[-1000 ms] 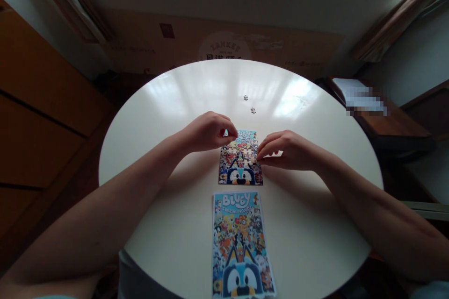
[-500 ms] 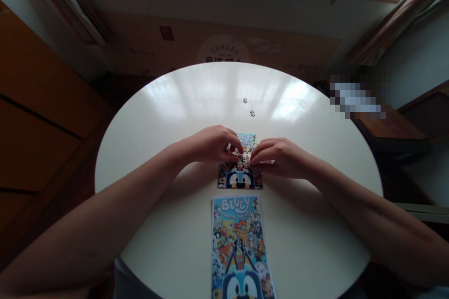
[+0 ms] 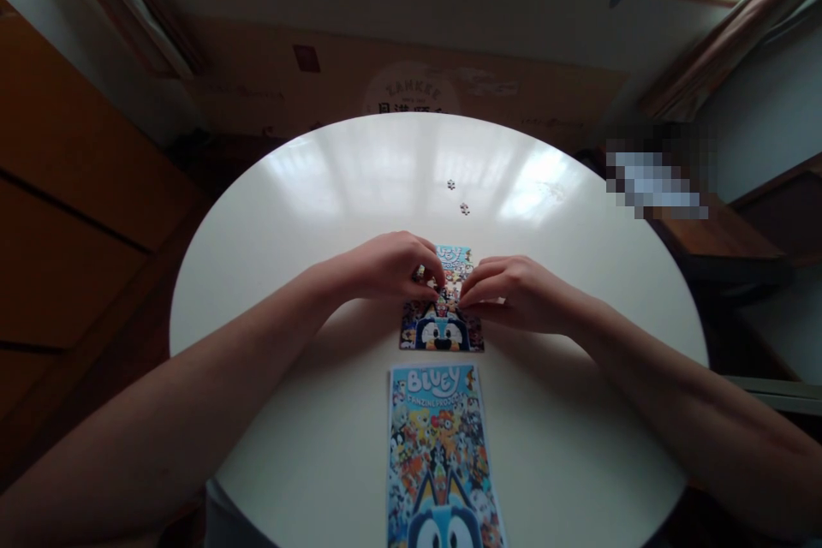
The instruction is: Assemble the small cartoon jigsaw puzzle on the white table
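Note:
A small jigsaw puzzle (image 3: pixel 443 332) with a blue dog face lies at the middle of the white table, partly covered by both hands. My left hand (image 3: pixel 408 267) rests over its left side, thumb and fingers bent close together at its centre. On the right side, my right hand (image 3: pixel 497 287) has its fingertips pressed together at the puzzle's surface. Whatever either hand pinches is too small to make out. Nearer to me lies a printed picture sheet (image 3: pixel 440 454) with the same dog design. Beyond the puzzle are two loose pieces (image 3: pixel 450 185), (image 3: pixel 465 209).
The round white table (image 3: pixel 257 231) reflects the window light. Behind it stands a large printed cardboard panel (image 3: pixel 244 77) against the wall. A wooden bench (image 3: pixel 725 227) with a blurred patch is at the right, and wooden cabinet doors (image 3: pixel 70 188) are at the left.
The view has shifted slightly. Both hands remain over the puzzle in nearly the same pose, with the right fingertips a touch lower.

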Demonstrator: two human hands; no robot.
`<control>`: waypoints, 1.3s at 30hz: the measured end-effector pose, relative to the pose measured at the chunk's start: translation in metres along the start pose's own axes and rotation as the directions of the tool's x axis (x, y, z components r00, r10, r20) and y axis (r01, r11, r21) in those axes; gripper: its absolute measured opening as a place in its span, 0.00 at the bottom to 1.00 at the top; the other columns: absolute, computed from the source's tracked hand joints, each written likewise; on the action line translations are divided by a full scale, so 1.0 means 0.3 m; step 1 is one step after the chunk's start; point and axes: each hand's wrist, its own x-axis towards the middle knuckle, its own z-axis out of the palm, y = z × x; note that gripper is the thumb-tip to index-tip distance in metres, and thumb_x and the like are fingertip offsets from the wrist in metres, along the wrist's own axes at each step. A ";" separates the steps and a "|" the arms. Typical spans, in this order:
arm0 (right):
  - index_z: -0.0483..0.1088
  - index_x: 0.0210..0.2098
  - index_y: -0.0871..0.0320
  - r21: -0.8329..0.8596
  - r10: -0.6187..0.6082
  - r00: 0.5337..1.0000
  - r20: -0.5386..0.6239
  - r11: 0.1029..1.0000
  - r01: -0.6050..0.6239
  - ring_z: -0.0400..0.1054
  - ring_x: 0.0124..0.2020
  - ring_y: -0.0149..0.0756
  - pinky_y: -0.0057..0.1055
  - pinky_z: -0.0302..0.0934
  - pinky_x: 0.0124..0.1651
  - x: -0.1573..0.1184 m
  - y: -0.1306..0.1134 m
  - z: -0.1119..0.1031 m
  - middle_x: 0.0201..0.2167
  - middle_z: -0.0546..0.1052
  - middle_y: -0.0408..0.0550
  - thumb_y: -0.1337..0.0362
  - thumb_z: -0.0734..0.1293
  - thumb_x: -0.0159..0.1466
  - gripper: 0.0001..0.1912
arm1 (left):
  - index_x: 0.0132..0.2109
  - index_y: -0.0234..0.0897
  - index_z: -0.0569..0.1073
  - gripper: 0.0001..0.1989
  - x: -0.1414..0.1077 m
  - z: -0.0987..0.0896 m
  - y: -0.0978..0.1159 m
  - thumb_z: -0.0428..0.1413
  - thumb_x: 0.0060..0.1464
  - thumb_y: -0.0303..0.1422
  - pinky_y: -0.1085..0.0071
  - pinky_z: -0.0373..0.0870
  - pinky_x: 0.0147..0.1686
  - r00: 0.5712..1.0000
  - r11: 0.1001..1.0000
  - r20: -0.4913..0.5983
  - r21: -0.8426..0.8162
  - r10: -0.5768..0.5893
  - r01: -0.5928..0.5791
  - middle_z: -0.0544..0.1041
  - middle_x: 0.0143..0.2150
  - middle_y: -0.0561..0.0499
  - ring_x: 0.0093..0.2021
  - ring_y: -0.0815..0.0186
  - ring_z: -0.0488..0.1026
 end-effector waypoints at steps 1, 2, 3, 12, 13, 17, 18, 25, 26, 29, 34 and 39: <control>0.80 0.41 0.53 -0.007 0.001 1.000 -0.001 1.000 -0.001 0.74 0.39 0.32 0.30 0.67 0.44 0.000 -0.001 0.001 0.41 0.81 0.45 0.65 0.68 0.68 0.07 | 0.40 0.43 0.84 0.07 0.000 -0.001 0.002 0.63 0.53 0.32 0.75 0.66 0.29 1.000 1.000 -0.003 -0.005 0.000 0.000 0.78 0.32 0.52 0.29 0.71 0.71; 0.80 0.41 0.53 -0.014 0.002 1.000 -0.003 1.000 -0.002 0.74 0.38 0.32 0.30 0.67 0.43 0.000 -0.001 0.001 0.41 0.81 0.45 0.65 0.68 0.68 0.07 | 0.40 0.43 0.84 0.07 0.000 -0.001 0.003 0.63 0.53 0.32 0.74 0.66 0.29 1.000 1.000 -0.005 -0.009 -0.001 0.001 0.78 0.32 0.52 0.29 0.71 0.71; 0.80 0.41 0.53 -0.019 0.003 1.000 -0.006 1.000 -0.003 0.74 0.38 0.32 0.30 0.67 0.43 0.000 -0.002 0.001 0.40 0.81 0.45 0.64 0.68 0.68 0.07 | 0.40 0.43 0.84 0.07 0.001 -0.002 0.005 0.63 0.53 0.31 0.74 0.66 0.29 1.000 1.000 -0.004 -0.011 -0.003 0.003 0.78 0.32 0.52 0.29 0.71 0.71; 0.80 0.40 0.54 -0.018 0.003 1.000 -0.012 1.000 -0.004 0.75 0.38 0.32 0.30 0.67 0.43 0.001 -0.001 0.001 0.40 0.81 0.45 0.65 0.68 0.67 0.06 | 0.40 0.43 0.84 0.07 0.003 -0.003 0.002 0.63 0.53 0.32 0.74 0.66 0.29 1.000 1.000 -0.002 -0.014 0.000 0.000 0.78 0.32 0.52 0.29 0.71 0.71; 0.80 0.40 0.54 -0.019 0.004 1.000 -0.013 1.000 -0.004 0.75 0.38 0.32 0.29 0.67 0.42 0.001 -0.002 0.001 0.40 0.81 0.45 0.65 0.68 0.67 0.06 | 0.40 0.43 0.84 0.07 0.003 -0.003 0.002 0.63 0.53 0.32 0.74 0.66 0.29 1.000 1.000 0.000 -0.013 0.000 0.000 0.78 0.32 0.52 0.29 0.71 0.71; 0.80 0.40 0.53 -0.020 0.006 1.000 -0.012 1.000 -0.006 0.75 0.38 0.31 0.29 0.68 0.43 0.000 -0.004 0.003 0.40 0.81 0.45 0.64 0.69 0.67 0.06 | 0.40 0.42 0.84 0.07 0.004 -0.003 0.004 0.62 0.53 0.31 0.75 0.66 0.29 1.000 1.000 0.003 -0.004 0.003 -0.003 0.78 0.33 0.51 0.29 0.71 0.71; 0.80 0.40 0.53 -0.018 0.006 1.000 -0.012 1.000 -0.006 0.75 0.38 0.32 0.29 0.68 0.43 0.000 -0.004 0.004 0.40 0.81 0.45 0.64 0.68 0.67 0.07 | 0.40 0.42 0.84 0.07 0.004 -0.004 0.004 0.62 0.53 0.31 0.75 0.66 0.29 1.000 1.000 0.005 -0.003 0.002 -0.002 0.78 0.33 0.51 0.29 0.71 0.71; 0.79 0.40 0.55 -0.002 0.004 1.000 -0.024 1.000 -0.004 0.74 0.37 0.31 0.29 0.67 0.41 0.004 -0.009 -0.003 0.39 0.81 0.45 0.64 0.69 0.67 0.06 | 0.41 0.42 0.83 0.08 0.002 -0.004 0.000 0.62 0.53 0.31 0.75 0.67 0.30 1.000 1.000 0.019 -0.009 -0.001 0.001 0.78 0.33 0.51 0.29 0.71 0.71; 0.79 0.41 0.55 0.004 0.009 0.999 -0.031 1.000 -0.008 0.74 0.36 0.31 0.29 0.67 0.40 0.003 -0.009 -0.009 0.38 0.81 0.45 0.64 0.69 0.67 0.06 | 0.41 0.42 0.83 0.08 0.002 -0.004 -0.001 0.62 0.53 0.31 0.75 0.67 0.30 1.000 1.000 0.018 -0.010 0.003 -0.003 0.78 0.33 0.51 0.30 0.70 0.71; 0.79 0.42 0.56 0.043 0.046 0.996 -0.079 0.998 -0.043 0.73 0.34 0.30 0.27 0.67 0.36 -0.003 -0.003 -0.031 0.35 0.80 0.46 0.63 0.69 0.67 0.06 | 0.41 0.42 0.83 0.08 -0.002 -0.004 -0.004 0.62 0.54 0.31 0.75 0.67 0.30 1.000 1.000 0.021 -0.011 0.004 -0.004 0.78 0.34 0.51 0.30 0.71 0.72; 0.79 0.39 0.57 0.094 0.110 0.979 -0.172 0.991 -0.095 0.73 0.31 0.28 0.26 0.68 0.34 -0.022 0.046 -0.064 0.36 0.81 0.46 0.61 0.70 0.67 0.07 | 0.41 0.42 0.83 0.08 -0.006 -0.005 -0.006 0.63 0.53 0.31 0.75 0.67 0.30 1.000 1.000 0.026 0.001 -0.017 0.017 0.79 0.35 0.51 0.30 0.71 0.72; 0.81 0.39 0.54 -0.008 0.334 0.853 -0.401 0.930 -0.368 0.73 0.30 0.31 0.28 0.67 0.32 -0.062 0.145 -0.102 0.37 0.82 0.46 0.60 0.69 0.66 0.08 | 0.41 0.42 0.83 0.08 -0.010 -0.008 0.004 0.63 0.53 0.29 0.75 0.67 0.31 0.998 0.998 0.037 0.022 -0.051 0.050 0.79 0.36 0.51 0.30 0.71 0.72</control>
